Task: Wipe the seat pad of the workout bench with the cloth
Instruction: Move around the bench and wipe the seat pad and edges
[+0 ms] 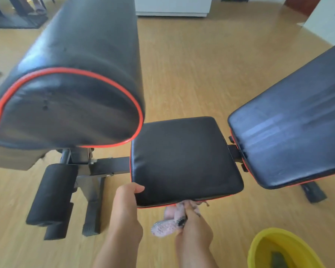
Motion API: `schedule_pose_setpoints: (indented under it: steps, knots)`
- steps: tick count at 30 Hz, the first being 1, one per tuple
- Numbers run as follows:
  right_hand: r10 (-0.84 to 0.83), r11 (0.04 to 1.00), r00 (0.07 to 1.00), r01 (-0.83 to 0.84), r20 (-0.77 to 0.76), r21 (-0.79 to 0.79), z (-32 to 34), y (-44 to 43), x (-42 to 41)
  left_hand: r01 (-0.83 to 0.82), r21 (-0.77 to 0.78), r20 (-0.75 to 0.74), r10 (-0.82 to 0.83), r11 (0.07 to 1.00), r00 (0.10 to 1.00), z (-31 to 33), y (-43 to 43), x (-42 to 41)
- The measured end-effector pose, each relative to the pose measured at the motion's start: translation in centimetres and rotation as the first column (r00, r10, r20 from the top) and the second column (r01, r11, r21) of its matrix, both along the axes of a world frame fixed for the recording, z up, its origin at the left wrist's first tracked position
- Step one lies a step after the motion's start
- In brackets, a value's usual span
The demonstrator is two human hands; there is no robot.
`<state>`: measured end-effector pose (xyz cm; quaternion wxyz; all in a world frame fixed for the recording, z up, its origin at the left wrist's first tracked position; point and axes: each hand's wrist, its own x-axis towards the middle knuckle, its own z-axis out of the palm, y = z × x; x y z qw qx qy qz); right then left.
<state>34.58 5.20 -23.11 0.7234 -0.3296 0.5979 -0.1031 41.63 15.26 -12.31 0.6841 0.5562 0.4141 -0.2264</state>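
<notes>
The black seat pad (pixel 184 159) with red piping sits in the middle of the workout bench. My left hand (pixel 127 200) grips its near left corner, thumb on top. My right hand (pixel 193 221) is closed around a bunched pink patterned cloth (pixel 166 223) and presses it against the pad's near edge, just below the top surface. Part of the cloth is hidden inside my fist.
A large padded arm rest (pixel 72 78) rises at the left, and the backrest (pixel 298 124) tilts up at the right. Black foam rollers (pixel 50 194) and the metal frame stand at lower left. A yellow bucket (pixel 259 246) sits on the wooden floor at lower right.
</notes>
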Motion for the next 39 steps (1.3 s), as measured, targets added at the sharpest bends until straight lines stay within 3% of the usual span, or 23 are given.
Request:
schedule_pose_setpoints:
  steps: [3, 8, 12, 14, 16, 17, 19, 22, 27, 29, 30, 33, 38, 39]
  knots:
    - [-0.134, 0.988, 0.988, 0.139, 0.075, -0.067, 1.8, -3.6, -0.8, 0.065, -0.003, 0.061, -0.065, 0.998, 0.996, -0.7, 0.6, 0.1]
    - [0.007, 1.0, 0.987, -0.006, 0.158, -0.008, 2.5, -0.8, -1.4, 0.067, -0.004, 0.045, -0.066, 0.998, 0.997, -1.9, 0.3, 0.5]
    - [0.033, 0.999, 0.997, -0.03, 0.07, -0.042, 2.2, -1.4, -1.5, 0.045, 0.022, 0.014, -0.045, 0.999, 0.999, -1.7, 0.0, 0.6]
    - [0.012, 0.979, 1.0, -0.008, 0.016, -0.202, 2.1, -4.1, -2.1, 0.054, 0.042, -0.034, -0.053, 0.998, 0.998, -1.3, -0.1, 0.6]
    - [-0.057, 0.868, 0.996, 0.019, -0.062, -0.496, 2.8, -7.5, -2.8, 0.042, 0.046, -0.063, -0.039, 0.998, 0.997, -1.0, -0.3, 0.9]
    - [-0.089, 0.76, 0.993, 0.018, -0.076, -0.65, 3.4, -9.3, -2.9, 0.032, 0.045, -0.06, -0.029, 0.998, 0.998, -1.0, -0.3, 1.0]
    - [0.014, 0.586, 0.996, -0.082, -0.091, -0.806, 4.7, -12.4, -2.3, 0.024, 0.049, -0.058, -0.021, 0.999, 0.998, -0.8, -0.4, 1.0]
    - [0.164, 0.431, 0.942, -0.335, -0.292, -0.838, 5.2, -15.0, 0.1, 0.03, 0.049, -0.044, -0.028, 0.998, 0.999, -0.9, -0.6, 1.0]
    - [0.101, 0.22, 0.909, -0.416, -0.404, -0.882, 3.3, -13.1, 0.9, 0.01, 0.041, -0.018, -0.009, 0.999, 1.0, -0.8, -0.6, 0.8]
    - [0.122, 0.103, 0.856, -0.514, -0.502, -0.852, 3.9, -14.1, 2.3, 0.001, 0.021, -0.015, 0.0, 1.0, 1.0, -0.8, -0.8, 0.8]
    - [0.153, 0.086, 0.83, -0.552, -0.536, -0.83, 4.5, -14.9, 3.4, 0.004, 0.014, -0.015, -0.003, 1.0, 1.0, -0.8, -0.8, 0.9]
    - [0.209, 0.152, 0.792, -0.606, -0.574, -0.781, 5.6, -15.6, 5.3, 0.017, 0.03, 0.01, -0.017, 0.999, 1.0, -0.8, -0.9, 0.7]
    - [0.197, 0.002, 0.835, -0.524, -0.514, -0.852, 4.4, -13.8, -0.1, 0.014, 0.007, 0.048, -0.014, 1.0, 0.999, -0.4, -0.5, 0.7]
    - [0.211, 0.029, 0.838, -0.52, -0.503, -0.854, 4.8, -14.0, -0.3, 0.005, 0.01, 0.045, -0.005, 1.0, 0.999, -0.4, -0.5, 0.7]
